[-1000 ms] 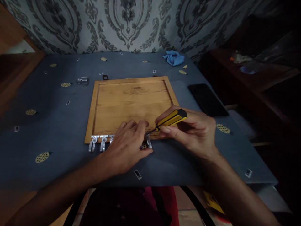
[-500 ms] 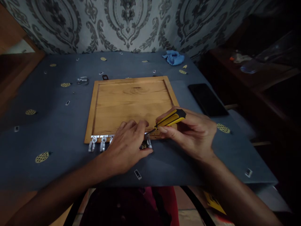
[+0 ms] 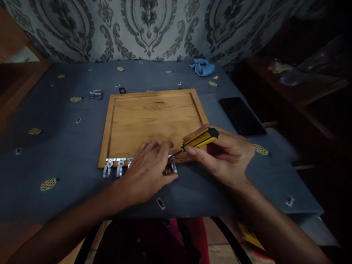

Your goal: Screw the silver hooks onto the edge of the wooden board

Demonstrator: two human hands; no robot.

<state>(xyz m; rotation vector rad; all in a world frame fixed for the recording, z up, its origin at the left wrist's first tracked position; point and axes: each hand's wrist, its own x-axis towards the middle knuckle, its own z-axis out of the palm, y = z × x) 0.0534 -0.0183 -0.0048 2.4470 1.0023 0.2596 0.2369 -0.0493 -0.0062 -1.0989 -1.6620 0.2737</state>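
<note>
A framed wooden panel (image 3: 156, 121) lies flat on the table, with several silvery metal hooks (image 3: 108, 169) in a row along its near edge. My right hand (image 3: 228, 154) grips a yellow-and-black screwdriver (image 3: 200, 139) between thumb and fingers. Its shaft slants down to the left, and the tip meets the rightmost metal hook (image 3: 173, 167). Across the panel's near edge, my left hand (image 3: 150, 168) has its fingers bent over this hook, the thumb by its lower end. That hand hides the middle of the row and its exact contact.
Beyond the panel's left corner lie a loose metal hook piece (image 3: 96, 94) and a tiny screw-like bit (image 3: 86, 108). A black phone (image 3: 242, 116) rests to the right. A crumpled blue cloth (image 3: 202, 68) sits at the back. The patterned blue tablecloth (image 3: 63, 146) covers the table.
Hardly anything differs: the screwdriver handle has shifted very slightly in my right hand. My left hand keeps its place, and the whole view has drifted a little.
</note>
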